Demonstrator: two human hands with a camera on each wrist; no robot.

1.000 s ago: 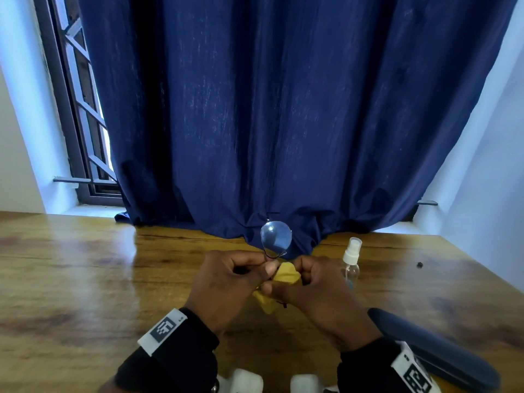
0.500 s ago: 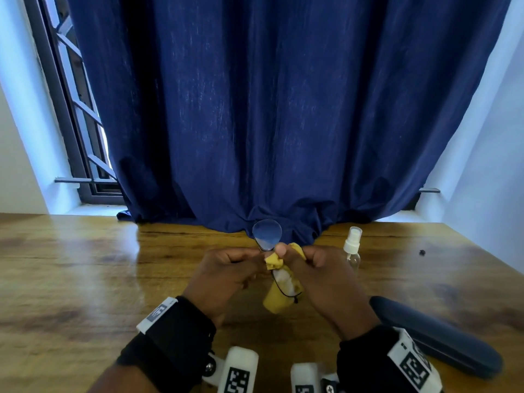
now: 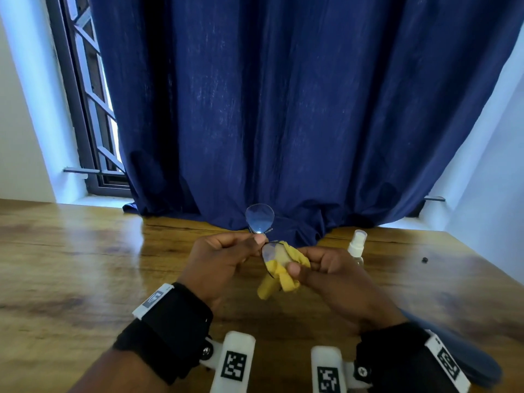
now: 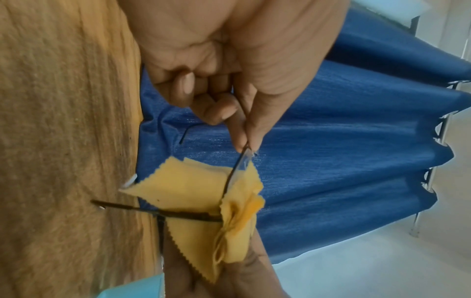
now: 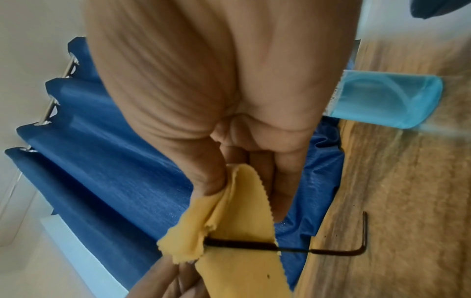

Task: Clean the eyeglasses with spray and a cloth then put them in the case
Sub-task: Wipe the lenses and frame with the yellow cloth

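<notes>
The thin-framed eyeglasses (image 3: 259, 218) are held upright above the wooden table (image 3: 85, 265), one lens standing up against the curtain. My left hand (image 3: 256, 240) pinches the frame by the bridge, which the left wrist view shows at the fingertips (image 4: 244, 141). My right hand (image 3: 297, 263) pinches the yellow cloth (image 3: 279, 276) round the lower lens, thumb in front. In the right wrist view the cloth (image 5: 237, 231) folds over a dark temple arm (image 5: 331, 252). The small spray bottle (image 3: 356, 246) stands just behind my right hand. The dark blue case (image 3: 467, 361) lies by my right wrist.
A dark blue curtain (image 3: 283, 109) hangs to the table's back edge, right behind the glasses. A barred window (image 3: 90, 109) is at the back left, white walls on both sides. A small dark speck (image 3: 424, 260) lies on the table at the right.
My right hand has drawn the cloth from near the bridge down over the lower lens. The glasses have tilted a little and the left hand keeps its pinch.
</notes>
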